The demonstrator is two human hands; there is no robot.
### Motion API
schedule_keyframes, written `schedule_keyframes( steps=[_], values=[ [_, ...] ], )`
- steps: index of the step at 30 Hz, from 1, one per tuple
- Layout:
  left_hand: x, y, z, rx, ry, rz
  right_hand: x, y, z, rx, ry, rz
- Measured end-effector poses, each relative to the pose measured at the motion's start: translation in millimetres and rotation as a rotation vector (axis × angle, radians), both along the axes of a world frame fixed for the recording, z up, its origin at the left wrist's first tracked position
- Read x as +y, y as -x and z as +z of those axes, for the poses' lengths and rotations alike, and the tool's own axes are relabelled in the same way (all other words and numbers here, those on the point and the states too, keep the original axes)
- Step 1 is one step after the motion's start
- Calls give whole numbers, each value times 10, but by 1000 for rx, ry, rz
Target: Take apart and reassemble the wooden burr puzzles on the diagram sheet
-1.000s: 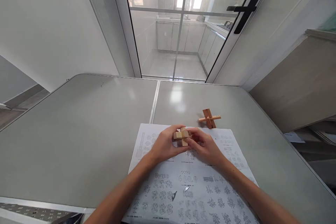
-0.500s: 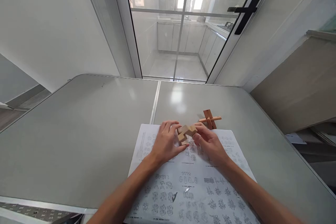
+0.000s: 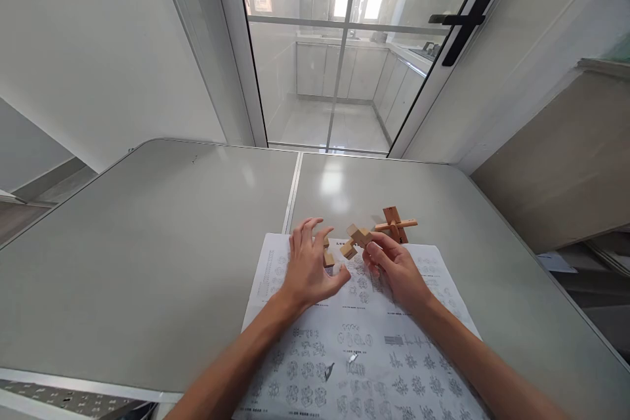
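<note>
My right hand (image 3: pixel 394 266) pinches a light wooden puzzle piece (image 3: pixel 361 236) made of joined cubes, held above the top of a printed instruction sheet (image 3: pixel 352 318). To its left my left hand (image 3: pixel 310 266) is open, thumb and fingers spread apart. Another wooden puzzle piece (image 3: pixel 329 259) shows in the gap between its fingers and thumb, partly hidden; whether the fingers touch it I cannot tell. Just beyond my right hand, a reddish-brown wooden cross-shaped puzzle (image 3: pixel 395 224) lies on the table, near the sheet's top edge.
The grey table (image 3: pixel 147 262) has a pale seam (image 3: pixel 294 190) running away from me. Two small shiny scraps, one of them a dark sliver (image 3: pixel 328 371), lie on the sheet. A glass door (image 3: pixel 339 79) with a black handle (image 3: pixel 467 23) stands beyond the table.
The wooden pieces between my hands have come apart. My left hand has opened and lifted its fingers, while my right hand holds one piece slightly to the right.
</note>
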State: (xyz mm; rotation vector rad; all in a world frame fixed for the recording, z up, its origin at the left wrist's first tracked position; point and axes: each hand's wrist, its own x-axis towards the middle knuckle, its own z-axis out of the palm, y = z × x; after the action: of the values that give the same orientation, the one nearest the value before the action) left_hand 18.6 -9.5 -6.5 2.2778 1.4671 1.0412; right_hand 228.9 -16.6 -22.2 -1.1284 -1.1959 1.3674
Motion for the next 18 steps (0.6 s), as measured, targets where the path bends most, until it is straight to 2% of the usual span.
schedule_keyframes(
  steps=[3,6,10,18],
  values=[
    [-25,-8,63,-62,-38,-134,-5,8,23,5,-4,16],
    [-39,-8,88,-95,-49,-201,-16,23,65,1,-6,48],
    [-40,-10,87,-129,-31,-243,-34,39,100,-16,-15,84],
    [-14,-15,78,-201,4,-241,-35,14,48,13,7,113]
  ],
)
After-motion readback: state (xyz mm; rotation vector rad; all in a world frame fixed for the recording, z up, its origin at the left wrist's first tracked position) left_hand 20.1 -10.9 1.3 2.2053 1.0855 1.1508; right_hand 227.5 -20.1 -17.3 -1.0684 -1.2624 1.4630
